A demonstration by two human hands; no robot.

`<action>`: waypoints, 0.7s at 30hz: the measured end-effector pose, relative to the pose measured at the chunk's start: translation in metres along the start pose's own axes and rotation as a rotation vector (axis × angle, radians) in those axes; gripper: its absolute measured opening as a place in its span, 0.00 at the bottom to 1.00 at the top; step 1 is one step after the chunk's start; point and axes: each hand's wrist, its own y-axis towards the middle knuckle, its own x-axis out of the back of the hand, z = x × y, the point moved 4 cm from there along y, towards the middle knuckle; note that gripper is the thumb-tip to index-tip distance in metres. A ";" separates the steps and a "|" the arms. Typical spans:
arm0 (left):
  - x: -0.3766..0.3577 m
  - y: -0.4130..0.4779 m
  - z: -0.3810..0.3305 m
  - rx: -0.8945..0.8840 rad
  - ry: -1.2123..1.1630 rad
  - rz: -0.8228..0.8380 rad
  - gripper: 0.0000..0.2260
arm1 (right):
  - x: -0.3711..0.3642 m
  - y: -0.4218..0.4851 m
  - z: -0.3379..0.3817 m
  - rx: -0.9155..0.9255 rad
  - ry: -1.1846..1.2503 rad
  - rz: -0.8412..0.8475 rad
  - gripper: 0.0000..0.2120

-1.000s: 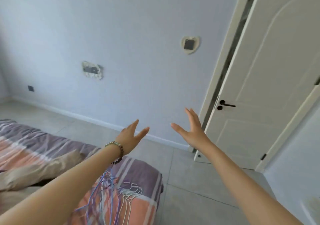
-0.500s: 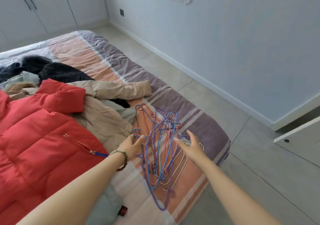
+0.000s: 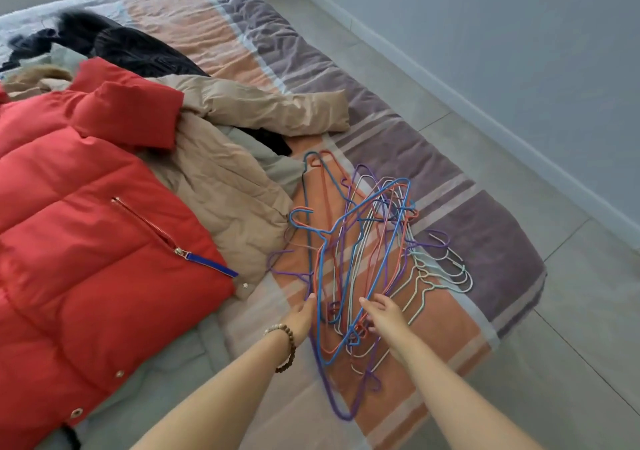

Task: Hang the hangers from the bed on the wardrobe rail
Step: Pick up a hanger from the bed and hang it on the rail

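Since half a second ago both hands have slid to the near end of the wire hangers. The left hand lies with fingers straight against the pile's left edge, holding nothing. The right hand reaches palm-down into the wires (whether its fingers have closed on any, I cannot tell). Both forearms stretch forward, with a bead bracelet on the left wrist. The blue, purple, red and pale tangle rests on the striped bedspread, just right of a beige jacket and a red puffer jacket.
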 end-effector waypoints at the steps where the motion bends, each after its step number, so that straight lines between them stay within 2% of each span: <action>1: -0.004 0.003 0.004 0.011 0.003 0.002 0.27 | -0.002 0.004 -0.002 -0.003 -0.005 -0.013 0.26; 7: -0.016 0.009 0.012 -0.036 -0.019 -0.019 0.23 | -0.008 0.007 -0.003 0.032 -0.024 -0.070 0.19; 14: -0.001 -0.013 -0.003 -0.083 -0.371 -0.154 0.13 | -0.015 -0.027 0.012 0.081 0.081 0.034 0.10; 17: 0.015 -0.041 -0.026 -0.187 -0.494 -0.174 0.06 | -0.013 -0.054 0.038 0.154 0.183 0.083 0.07; 21: 0.041 -0.103 -0.082 -0.414 -0.580 -0.132 0.06 | 0.002 -0.100 0.092 0.278 0.322 0.105 0.06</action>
